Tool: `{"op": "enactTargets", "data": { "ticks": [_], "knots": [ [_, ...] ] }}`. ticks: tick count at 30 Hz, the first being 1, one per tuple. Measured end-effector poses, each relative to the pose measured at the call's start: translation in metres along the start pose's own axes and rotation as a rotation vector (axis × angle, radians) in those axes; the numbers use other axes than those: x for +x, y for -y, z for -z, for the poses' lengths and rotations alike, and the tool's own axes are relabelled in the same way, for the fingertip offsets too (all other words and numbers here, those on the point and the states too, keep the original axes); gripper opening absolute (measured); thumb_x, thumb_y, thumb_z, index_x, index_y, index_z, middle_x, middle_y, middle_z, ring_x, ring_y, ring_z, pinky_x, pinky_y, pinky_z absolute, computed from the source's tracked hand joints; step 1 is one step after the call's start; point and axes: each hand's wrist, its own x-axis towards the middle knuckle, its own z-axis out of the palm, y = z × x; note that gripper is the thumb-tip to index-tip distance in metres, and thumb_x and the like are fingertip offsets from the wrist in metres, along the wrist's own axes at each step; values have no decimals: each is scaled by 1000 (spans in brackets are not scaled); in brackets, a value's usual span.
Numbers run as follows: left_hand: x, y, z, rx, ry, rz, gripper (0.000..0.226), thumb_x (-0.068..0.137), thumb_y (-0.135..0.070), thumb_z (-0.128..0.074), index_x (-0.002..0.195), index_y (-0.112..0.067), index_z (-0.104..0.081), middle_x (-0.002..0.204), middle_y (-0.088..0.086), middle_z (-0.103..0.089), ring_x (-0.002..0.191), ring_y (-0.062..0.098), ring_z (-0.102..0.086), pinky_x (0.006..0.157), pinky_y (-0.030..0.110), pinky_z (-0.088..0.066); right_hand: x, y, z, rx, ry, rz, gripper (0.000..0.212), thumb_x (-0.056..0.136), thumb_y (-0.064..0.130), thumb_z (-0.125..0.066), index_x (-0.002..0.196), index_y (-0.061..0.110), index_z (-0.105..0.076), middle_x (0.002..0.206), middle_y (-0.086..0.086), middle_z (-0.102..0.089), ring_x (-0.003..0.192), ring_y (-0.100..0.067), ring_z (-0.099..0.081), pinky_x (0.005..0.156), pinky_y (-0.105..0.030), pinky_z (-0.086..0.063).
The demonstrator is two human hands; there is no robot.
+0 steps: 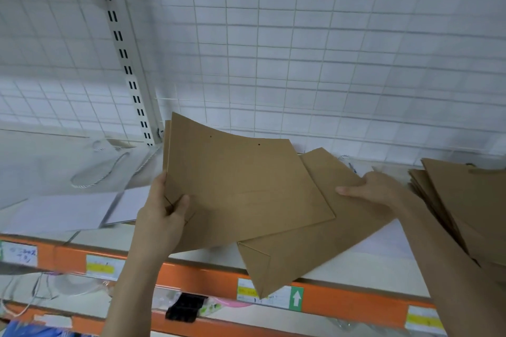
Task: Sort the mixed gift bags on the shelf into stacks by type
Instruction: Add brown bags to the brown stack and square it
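In the head view, a flat brown bag (241,180) is gripped at its lower left corner by the left hand (161,216) and lifted off the shelf (191,254). A second brown bag (309,227) beneath is pressed by the right hand (375,189), fingers straight. A brown stack (465,208) lies at the right.

The left hand (161,216) grips the lower left corner of a flat brown paper bag (241,186), thumb curled over its face, holding it tilted above the shelf (109,241). Under it lies a second brown bag (315,241), on which the right hand (375,190) rests with flat fingers. Right of that hand sits a brown bag stack (465,208); left of the left hand lie white bags (63,210).
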Motion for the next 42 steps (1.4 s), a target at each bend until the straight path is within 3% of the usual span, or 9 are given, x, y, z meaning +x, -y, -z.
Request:
{"op": "enactTargets", "data": {
  "ticks": [3, 6, 8, 16, 22, 27, 32, 38, 42],
  "knots": [
    [4, -3, -2, -76, -7, -11, 51, 94, -14, -49, 139, -32, -34, 114, -11, -53, 103, 15, -49, 93, 39, -41, -11, 0, 5, 102, -109, 108, 48, 80, 55, -61, 103, 14, -51, 97, -2, -56, 88, -21, -53, 69, -30, -40],
    [11, -5, -8, -171, -14, -24, 49, 94, -11, -50, 135, -33, -38, 119, -10, -54, 110, 17, -51, 97, 42, -41, -38, -2, 15, 205, -259, 267, 25, 91, 40, -52, 81, 19, -43, 75, 1, -51, 76, -22, -51, 57, -26, -32],
    [12, -11, -16, -260, -21, -55, 46, 93, -10, -51, 133, -30, -40, 123, -4, -56, 112, 20, -53, 96, 41, -42, -59, -9, 22, 224, -367, 324, 25, 94, 35, -48, 88, 11, -46, 74, -6, -53, 69, -21, -49, 55, -23, -32],
    [-6, -50, -76, -475, 101, -48, 40, 92, -5, -52, 126, -25, -48, 119, 3, -60, 97, 14, -57, 87, 31, -44, -111, -69, 37, 568, -672, 245, 22, 93, 42, -47, 94, 22, -58, 87, 4, -62, 81, -11, -58, 68, -24, -43],
    [-31, -90, -128, -417, 172, -63, 43, 91, -18, -56, 126, -40, -43, 94, -12, -60, 72, -4, -57, 64, 25, -42, -122, -133, 65, 534, -867, 146, 16, 95, 30, -47, 93, 15, -53, 78, 5, -53, 70, -10, -48, 59, -11, -33],
    [-55, -122, -185, -431, 155, -15, 42, 89, -20, -60, 127, -33, -47, 95, 3, -63, 77, 12, -56, 67, 24, -41, -120, -199, 104, 555, -889, 131, 23, 95, 30, -48, 86, 9, -51, 73, 0, -49, 63, -3, -45, 53, -6, -34],
    [-87, -159, -247, -470, 143, 29, 32, 87, -20, -63, 102, -46, -54, 82, -2, -61, 82, 19, -55, 73, 31, -45, -108, -277, 145, 560, -814, 48, 24, 94, 33, -49, 89, 10, -56, 77, -4, -57, 73, -22, -52, 60, -30, -37],
    [-129, -194, -291, -454, 154, 59, 32, 86, -24, -63, 100, -51, -55, 95, -10, -63, 86, 11, -59, 76, 36, -45, -91, -337, 154, 535, -634, -87, 37, 94, 35, -48, 123, 13, -52, 110, -6, -56, 104, -26, -52, 90, -36, -36],
    [-145, -207, -298, -428, 129, 38, 34, 79, -29, -71, 97, -54, -58, 96, -5, -65, 86, 16, -58, 76, 39, -47, -81, -353, 148, 466, -489, -57, 31, 93, 30, -50, 121, 17, -54, 116, -5, -60, 102, -23, -53, 83, -28, -34]
  ]
}}
